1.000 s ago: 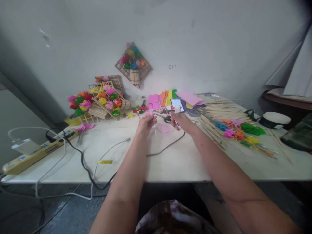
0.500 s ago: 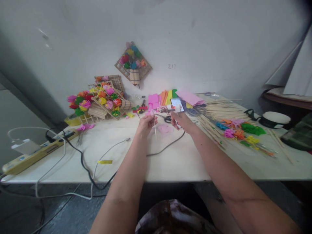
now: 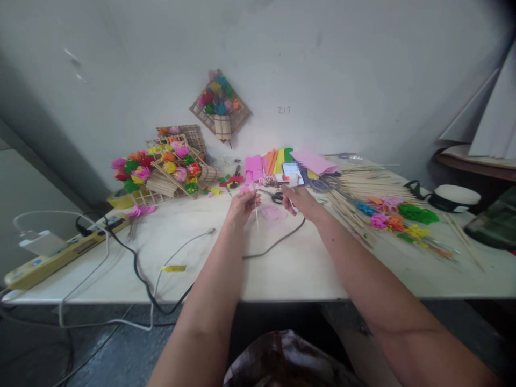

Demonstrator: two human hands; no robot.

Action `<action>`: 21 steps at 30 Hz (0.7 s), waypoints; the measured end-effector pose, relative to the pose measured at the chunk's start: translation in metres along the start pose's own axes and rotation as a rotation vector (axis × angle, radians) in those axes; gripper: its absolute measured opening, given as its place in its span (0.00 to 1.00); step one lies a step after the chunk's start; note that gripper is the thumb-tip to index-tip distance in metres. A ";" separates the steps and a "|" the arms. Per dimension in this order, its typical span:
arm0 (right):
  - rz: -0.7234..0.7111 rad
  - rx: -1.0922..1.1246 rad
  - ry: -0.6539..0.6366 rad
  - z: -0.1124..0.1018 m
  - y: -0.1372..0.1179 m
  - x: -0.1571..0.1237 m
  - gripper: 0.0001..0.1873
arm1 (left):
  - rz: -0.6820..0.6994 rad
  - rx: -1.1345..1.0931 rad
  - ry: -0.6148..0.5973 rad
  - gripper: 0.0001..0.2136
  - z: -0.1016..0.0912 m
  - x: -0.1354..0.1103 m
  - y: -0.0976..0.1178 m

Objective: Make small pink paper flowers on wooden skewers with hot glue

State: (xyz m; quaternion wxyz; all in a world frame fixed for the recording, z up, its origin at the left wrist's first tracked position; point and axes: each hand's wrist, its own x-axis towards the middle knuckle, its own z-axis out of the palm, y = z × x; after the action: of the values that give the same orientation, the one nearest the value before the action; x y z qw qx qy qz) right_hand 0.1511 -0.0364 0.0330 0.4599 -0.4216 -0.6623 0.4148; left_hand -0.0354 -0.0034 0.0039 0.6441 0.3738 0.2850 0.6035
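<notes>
Pale wall behind, white table [image 3: 282, 269] in front – both arms reach out over it. The left hand [image 3: 241, 204] pinches a thin stick [image 3: 256, 214] near its top, fingers narrow; the stick hangs almost upright below the thumb, with a bit of pink at its upper end, too small to make out. The right hand [image 3: 301, 202] is just beside it, closed around a white tool [image 3: 294, 180] whose tip points toward the top of the stick. A dark cord [image 3: 278, 242] runs from that hand across the table.

Between the hands a pink scrap [image 3: 273, 213] lies flat. Just behind are scissors [image 3: 322, 185] and coloured sheets [image 3: 278, 159]. To the right lies a spread of skewers [image 3: 363, 189] with loose paper flowers [image 3: 403, 216] – well apart from the hands. To the left, flowers in wooden racks [image 3: 169, 166], and a power strip [image 3: 60, 252] near the edge. Another rack [image 3: 221, 107] hangs on the wall.
</notes>
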 end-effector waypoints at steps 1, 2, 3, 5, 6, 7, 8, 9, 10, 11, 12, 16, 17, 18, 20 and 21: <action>0.001 -0.012 -0.005 0.000 -0.001 0.000 0.29 | 0.001 -0.001 0.002 0.04 0.000 0.000 0.000; 0.001 -0.026 -0.012 0.000 -0.002 -0.001 0.29 | 0.002 -0.002 0.003 0.03 0.000 0.000 0.000; 0.000 -0.037 -0.018 0.000 -0.003 -0.001 0.30 | 0.003 -0.005 0.003 0.03 0.000 0.000 0.000; 0.002 -0.046 -0.019 0.000 -0.003 -0.002 0.30 | 0.008 -0.011 0.001 0.03 0.000 0.000 0.000; 0.005 -0.046 -0.017 -0.001 -0.003 -0.002 0.30 | 0.011 -0.015 0.002 0.03 0.000 0.000 0.000; 0.010 -0.044 -0.014 -0.001 -0.003 -0.002 0.30 | 0.014 -0.018 0.005 0.03 0.000 0.000 0.001; 0.014 -0.039 -0.013 -0.001 -0.003 -0.002 0.29 | 0.016 -0.020 0.009 0.03 0.000 0.000 0.001; 0.016 -0.033 -0.014 -0.001 -0.003 -0.002 0.29 | 0.017 -0.020 0.015 0.03 0.000 0.000 0.001; 0.015 -0.029 -0.017 -0.002 -0.003 -0.002 0.29 | 0.017 -0.018 0.022 0.03 0.000 0.000 0.002; 0.012 -0.027 -0.019 -0.002 -0.002 -0.002 0.29 | 0.017 -0.014 0.028 0.03 0.001 -0.001 0.002; 0.008 -0.025 -0.021 -0.002 -0.001 -0.002 0.29 | 0.017 -0.011 0.034 0.03 0.001 -0.001 0.002; -0.003 0.003 -0.017 -0.001 0.001 0.000 0.27 | 0.018 -0.004 0.036 0.03 0.001 -0.001 0.001; -0.004 0.015 -0.018 -0.001 0.002 0.000 0.27 | 0.016 -0.001 0.030 0.03 0.000 -0.001 0.001; -0.004 0.024 -0.018 -0.001 0.002 0.000 0.26 | 0.012 0.002 0.024 0.03 0.000 -0.001 0.001; 0.001 0.030 -0.019 0.000 0.002 0.001 0.26 | 0.006 0.007 0.015 0.03 0.000 0.000 0.000; 0.005 0.029 -0.018 0.000 0.002 0.001 0.26 | 0.005 0.009 0.014 0.04 0.000 0.000 0.000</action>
State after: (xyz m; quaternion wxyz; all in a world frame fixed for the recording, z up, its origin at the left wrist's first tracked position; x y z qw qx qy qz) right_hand 0.1516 -0.0353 0.0315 0.4589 -0.4126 -0.6595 0.4293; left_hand -0.0352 -0.0038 0.0042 0.6389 0.3731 0.2914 0.6064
